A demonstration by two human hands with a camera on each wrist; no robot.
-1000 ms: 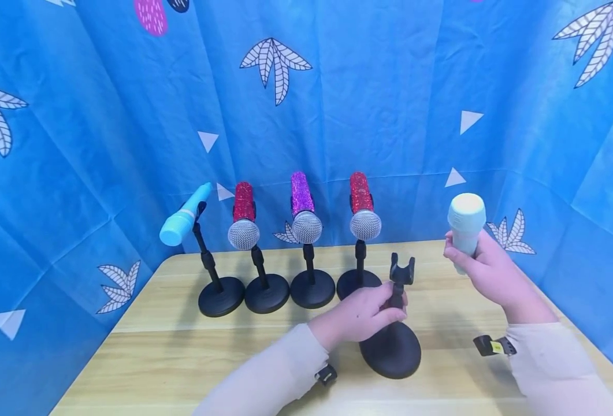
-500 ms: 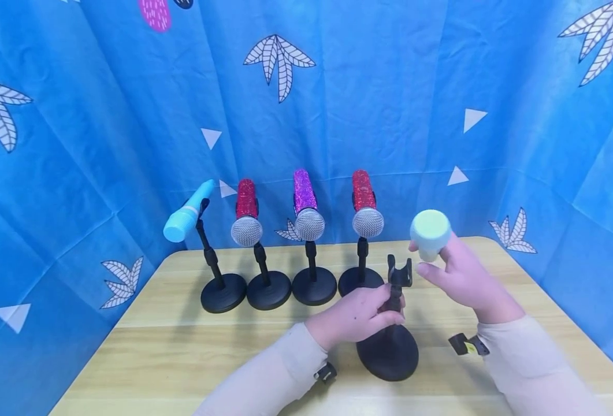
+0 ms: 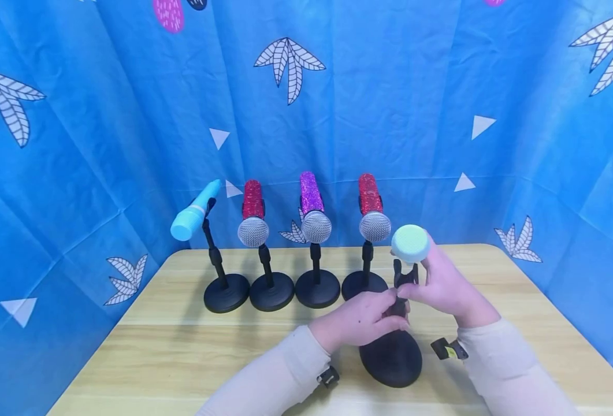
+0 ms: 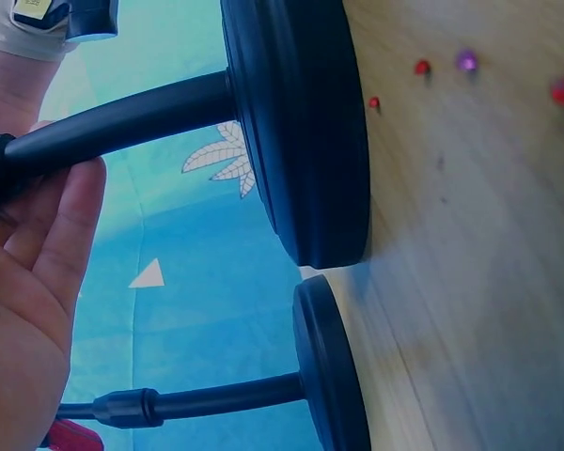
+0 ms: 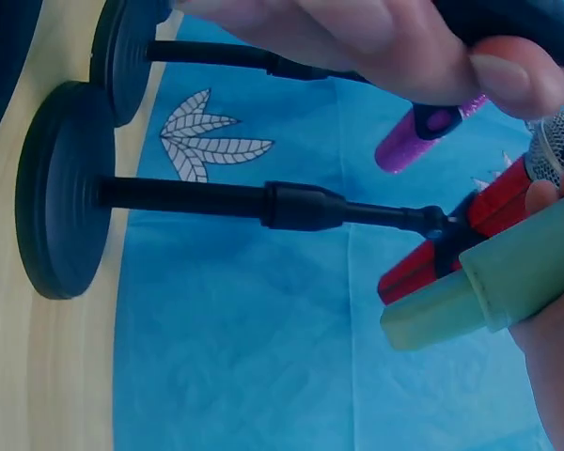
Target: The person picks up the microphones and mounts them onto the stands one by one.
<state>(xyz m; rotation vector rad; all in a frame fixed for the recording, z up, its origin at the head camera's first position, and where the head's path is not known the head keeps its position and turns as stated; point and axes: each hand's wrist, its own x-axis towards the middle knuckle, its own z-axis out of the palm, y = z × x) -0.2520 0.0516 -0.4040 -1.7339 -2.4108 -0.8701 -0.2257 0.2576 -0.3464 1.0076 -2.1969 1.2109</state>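
In the head view my left hand (image 3: 360, 318) grips the post of a black desk microphone stand, just below its forked clip (image 3: 405, 274). The stand's round base (image 3: 392, 361) is near the front of the table; its post (image 4: 122, 122) crosses the left wrist view. My right hand (image 3: 449, 286) holds a pale green microphone (image 3: 410, 242) by the handle, head toward me, right above the clip. Its thumb is beside the clip. The right wrist view shows the microphone's tail end (image 5: 432, 319) sticking out past the hand.
Behind stands a row of mounted microphones: light blue (image 3: 189, 222), red (image 3: 253, 199), purple (image 3: 311, 193) and another red (image 3: 370, 193). The nearest base (image 3: 363, 283) is close behind my left hand. A blue curtain (image 3: 389, 115) surrounds the wooden table (image 3: 181, 358). Small red and purple specks (image 4: 466, 61) show on the wood.
My right hand has carried the pale green microphone leftward and down from the right side to the stand's clip. My left hand keeps gripping the post in nearly the same place.
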